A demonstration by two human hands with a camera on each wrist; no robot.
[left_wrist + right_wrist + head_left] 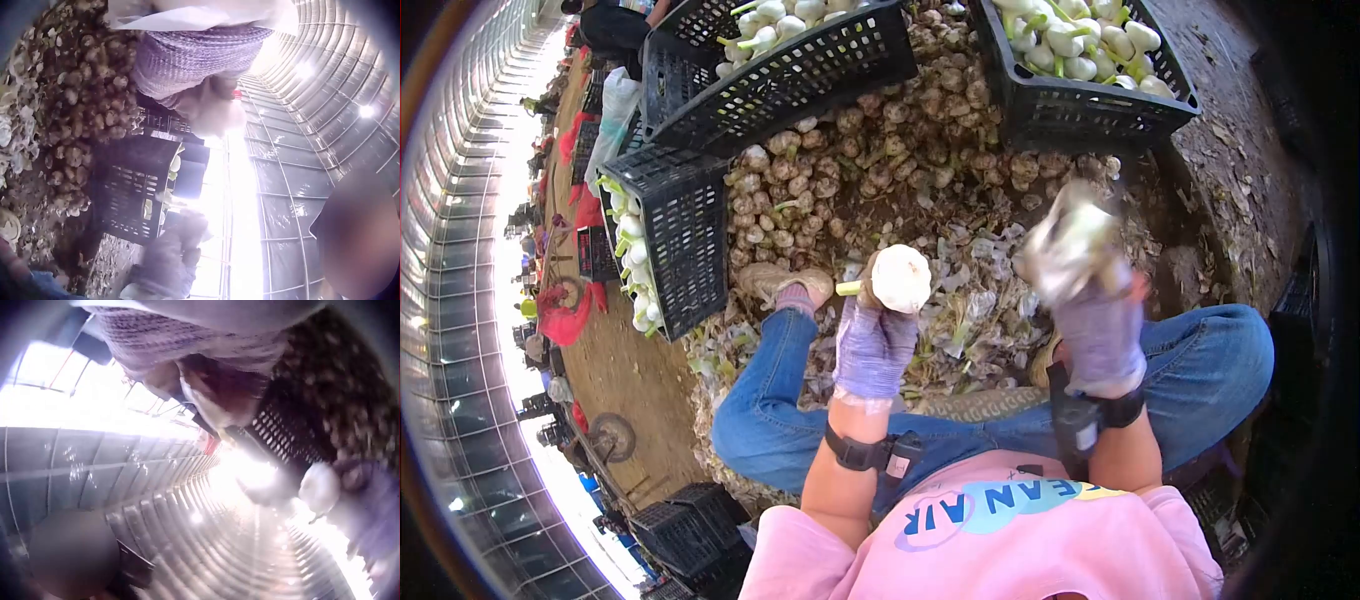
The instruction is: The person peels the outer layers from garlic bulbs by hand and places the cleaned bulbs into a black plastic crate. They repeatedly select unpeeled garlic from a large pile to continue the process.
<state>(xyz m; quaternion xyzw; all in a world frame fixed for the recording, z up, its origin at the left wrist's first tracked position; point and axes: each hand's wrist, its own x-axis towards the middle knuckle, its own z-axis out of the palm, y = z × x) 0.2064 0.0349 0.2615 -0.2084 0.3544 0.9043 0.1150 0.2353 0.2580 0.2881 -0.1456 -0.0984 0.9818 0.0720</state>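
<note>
In the head view my left hand point(872, 345), in a purple knit glove, grips a clean white garlic bulb point(902, 279). Its short green stem point(849, 288) points left. My right hand point(1100, 335), gloved alike, is raised to the right, apart from the bulb. Its fingers hold a whitish thing point(1072, 245), blurred by motion; I cannot tell what kind it is. The right wrist view shows a pale narrow part point(209, 409) of it at the fingers, and the white bulb point(320, 487) in the other hand.
Unpeeled garlic bulbs point(785, 200) are heaped ahead, with loose skins point(970, 285) between the legs. Black crates of trimmed garlic stand at left point(687, 240), ahead point(800, 85) and right point(1090, 105). An empty-looking black crate point(695, 525) lies behind at left.
</note>
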